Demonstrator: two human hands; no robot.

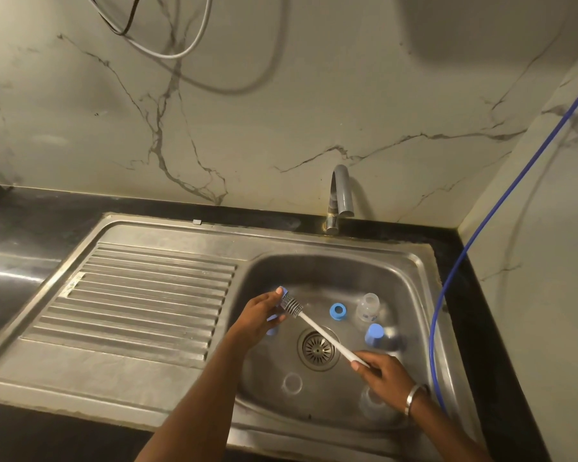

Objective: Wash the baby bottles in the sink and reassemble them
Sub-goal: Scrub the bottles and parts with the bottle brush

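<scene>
Head view, looking down into the steel sink [411,271]: we record the left hand [262,315] with fingers curled round a small blue bottle part [283,291] over the basin's left side, and the right hand [377,368] with fingers wrapped on the white handle of the bottle brush [317,328], whose grey bristle head touches that part.

Risks noted. We judge the wet part could slip from the left-hand hold under brush pressure, since only its edges show past the fingers. The loose pieces lie near the open drain strainer [317,349], so the brush handle swinging across could knock them about.

Condition of the task items: a blue collar ring [337,311] and a clear bottle [367,306] stand toward the basin's back right; a blue cap [374,334] sits just in front of them. Two clear pieces, one [292,383] at front centre and one [374,398] at front right, are faint; we cannot tell what they are. Everything is disassembled; the tap [342,195] shows no water running.
</scene>
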